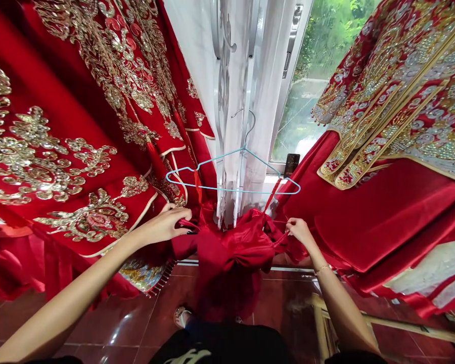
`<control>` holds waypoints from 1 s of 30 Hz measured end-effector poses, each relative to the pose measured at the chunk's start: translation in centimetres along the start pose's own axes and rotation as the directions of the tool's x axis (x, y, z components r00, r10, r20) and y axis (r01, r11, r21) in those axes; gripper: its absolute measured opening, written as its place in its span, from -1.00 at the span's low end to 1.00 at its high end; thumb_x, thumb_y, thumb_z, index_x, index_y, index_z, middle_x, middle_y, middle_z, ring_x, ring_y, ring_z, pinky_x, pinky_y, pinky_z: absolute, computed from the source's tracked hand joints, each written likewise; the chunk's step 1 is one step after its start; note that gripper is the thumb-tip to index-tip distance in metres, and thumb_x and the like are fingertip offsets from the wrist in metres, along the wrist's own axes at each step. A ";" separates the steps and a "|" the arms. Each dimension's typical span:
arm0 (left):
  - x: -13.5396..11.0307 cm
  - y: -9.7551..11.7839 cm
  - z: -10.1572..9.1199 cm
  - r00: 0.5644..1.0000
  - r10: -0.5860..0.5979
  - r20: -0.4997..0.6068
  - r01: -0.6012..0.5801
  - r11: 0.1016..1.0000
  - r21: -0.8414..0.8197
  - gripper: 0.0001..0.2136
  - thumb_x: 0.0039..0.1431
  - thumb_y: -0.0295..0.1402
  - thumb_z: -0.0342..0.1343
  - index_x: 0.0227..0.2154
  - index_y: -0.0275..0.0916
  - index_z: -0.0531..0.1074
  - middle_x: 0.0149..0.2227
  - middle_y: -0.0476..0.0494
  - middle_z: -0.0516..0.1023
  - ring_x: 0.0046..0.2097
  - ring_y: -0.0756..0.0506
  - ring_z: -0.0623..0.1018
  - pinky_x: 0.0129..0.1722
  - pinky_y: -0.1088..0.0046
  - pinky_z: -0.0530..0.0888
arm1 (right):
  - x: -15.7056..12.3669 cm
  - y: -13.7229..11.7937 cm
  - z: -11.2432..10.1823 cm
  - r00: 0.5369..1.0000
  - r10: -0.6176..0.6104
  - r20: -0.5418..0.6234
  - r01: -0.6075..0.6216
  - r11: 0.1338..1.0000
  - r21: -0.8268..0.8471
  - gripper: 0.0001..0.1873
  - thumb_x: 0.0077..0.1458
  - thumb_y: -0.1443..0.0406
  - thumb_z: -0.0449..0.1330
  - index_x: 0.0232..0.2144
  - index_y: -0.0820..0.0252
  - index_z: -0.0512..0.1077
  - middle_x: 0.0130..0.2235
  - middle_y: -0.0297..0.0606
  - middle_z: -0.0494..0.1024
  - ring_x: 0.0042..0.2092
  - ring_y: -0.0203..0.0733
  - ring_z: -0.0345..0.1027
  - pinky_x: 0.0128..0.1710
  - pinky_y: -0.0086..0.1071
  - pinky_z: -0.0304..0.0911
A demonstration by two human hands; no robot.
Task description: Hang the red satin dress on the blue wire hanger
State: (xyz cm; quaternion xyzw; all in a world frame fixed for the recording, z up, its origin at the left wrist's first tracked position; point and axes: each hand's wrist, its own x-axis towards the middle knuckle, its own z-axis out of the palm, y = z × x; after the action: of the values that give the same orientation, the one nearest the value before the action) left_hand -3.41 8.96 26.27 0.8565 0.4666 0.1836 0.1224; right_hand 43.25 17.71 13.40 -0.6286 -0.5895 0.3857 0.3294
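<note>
A red dress (pixel 235 245) hangs by thin straps from a light blue hanger (pixel 246 150) in front of me. The hanger's metal hook points up beside a white metal stand. At the dress's left side, my left hand (pixel 174 223) is closed on its red fabric edge. My right hand (pixel 299 230) pinches a thin red lace cord (pixel 280 240) at the right side, drawn out from the dress. The dress's lower part drops toward the floor near my feet.
Red garments with gold embroidery (pixel 94 220) hang close on the left. An embroidered jacket (pixel 402 101) and red skirt (pixel 379 212) hang on the right. A phone (pixel 291 165) stands by the window. A wooden frame (pixel 413 327) lies low right.
</note>
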 end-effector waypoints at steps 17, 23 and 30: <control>0.5 -3.6 1.2 0.578 -0.552 -0.601 0.272 0.825 -0.496 -0.87 -0.01 -0.30 0.24 -0.39 -0.18 0.62 -0.71 0.04 0.38 -0.67 -0.06 0.38 -0.51 0.31 0.50 | -2.0 -5.9 -0.3 0.822 -0.241 -0.516 0.544 0.601 0.585 -0.52 -0.19 0.32 0.15 -0.14 0.09 0.58 0.00 -0.13 0.63 0.14 0.00 0.44 0.13 -0.08 0.32; 3.7 -3.1 -0.6 0.404 -0.652 -0.642 -0.070 0.677 -0.732 -0.85 -0.09 -0.36 0.27 -0.42 -0.30 0.54 -0.60 0.01 0.54 -0.57 -0.04 0.56 -0.44 0.39 0.61 | -0.3 -7.3 -2.2 0.695 -0.302 -0.653 0.695 0.514 0.503 -0.55 -0.19 0.33 0.12 -0.20 0.16 0.60 -0.05 -0.10 0.66 0.06 0.02 0.51 0.05 -0.09 0.36; 6.7 -3.2 -0.8 0.361 -0.624 -0.693 -0.165 0.689 -0.706 -0.88 -0.09 -0.38 0.26 -0.43 -0.27 0.52 -0.56 0.01 0.58 -0.44 -0.07 0.64 -0.32 0.43 0.61 | 1.3 -8.3 -3.8 0.746 -0.280 -0.604 0.659 0.439 0.611 -0.61 -0.22 0.38 0.14 -0.28 0.14 0.61 -0.12 -0.22 0.68 0.01 -0.12 0.52 0.01 -0.25 0.38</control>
State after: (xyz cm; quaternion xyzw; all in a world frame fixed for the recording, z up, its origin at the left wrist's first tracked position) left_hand -2.83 16.34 27.08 0.4182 0.4782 0.7519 0.1762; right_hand 42.53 19.93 22.37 -0.2830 -0.4217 0.3519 0.7863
